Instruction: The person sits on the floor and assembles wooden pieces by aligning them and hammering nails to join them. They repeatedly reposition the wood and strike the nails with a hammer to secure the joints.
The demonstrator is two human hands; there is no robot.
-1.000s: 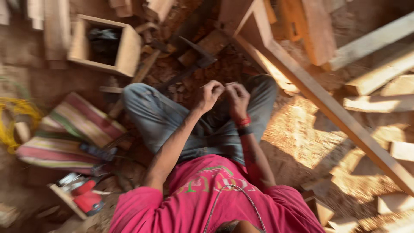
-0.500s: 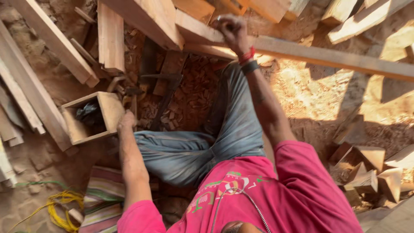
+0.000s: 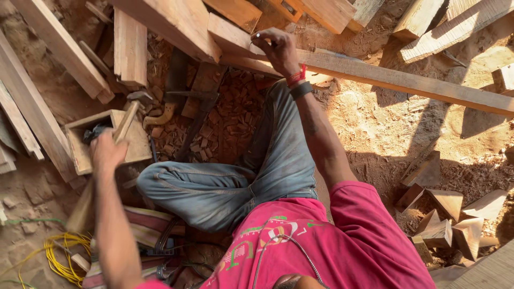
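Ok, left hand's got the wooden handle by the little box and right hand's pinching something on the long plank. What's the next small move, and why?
Probably lift the wooden handle toward the long plank. The left hand already grips it beside the small wooden box, while the right hand pinches something small against the plank.

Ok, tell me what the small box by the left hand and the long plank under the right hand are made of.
Small box: looks like raw, unfinished wood, with pale bare boards and visible grain. Long plank: sawn timber, unpainted, with a rough matte face. The right hand rests on its end.
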